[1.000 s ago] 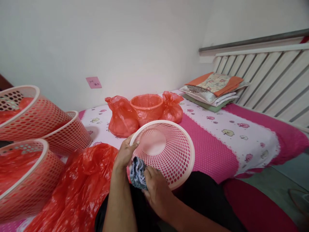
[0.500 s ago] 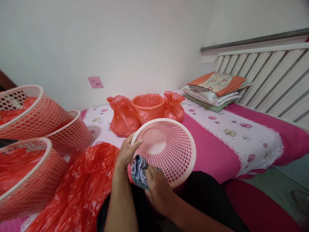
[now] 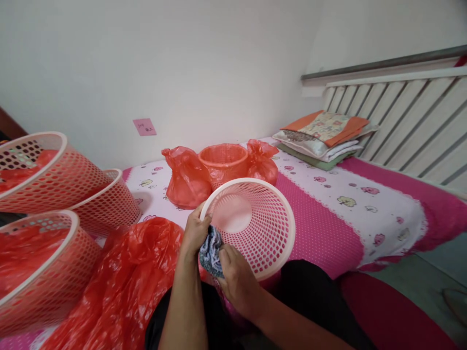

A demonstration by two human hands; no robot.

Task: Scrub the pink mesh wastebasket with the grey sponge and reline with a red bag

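Basket (image 3: pixel 251 231), pale pink mesh, tilted, wide mouth toward the person, mid-scene at near edge of pink-and-white patterned bed (image 3: pixel 324 223), just beyond dark-clothed legs (image 3: pixel 306 291). Left hand (image 3: pixel 196 229) at left side of basket rim, fingers clamped on it, thumb at mouth side, rest partly hidden behind. Right hand (image 3: pixel 237 281) just below basket mouth, fingers closed tight on crumpled blue-gray cloth (image 3: pixel 210 253); cloth bunched between both hands, near lower left of rim. Contact between cloth and rim: cannot tell. Near left, on bed: shiny crumpled heap of red plastic (image 3: pixel 134 277). Left edge: near-left basket (image 3: pixel 58 277) and upper-left basket (image 3: pixel 73 172), both pink mesh, tilted, red plastic inside; third basket (image 3: pixel 113 201) partly hidden behind. Far middle: red-wrapped basket (image 3: pixel 223 170) between bulging left red bag (image 3: pixel 188 180) and smaller right red bag (image 3: pixel 262 165). Far right: stack of folded bedding (image 3: pixel 328 136), orange-edged piece on top, beside white slatted rail (image 3: pixel 412 121). Pink note (image 3: pixel 144 127) on far wall (image 3: pixel 219 73), writing too small to read.
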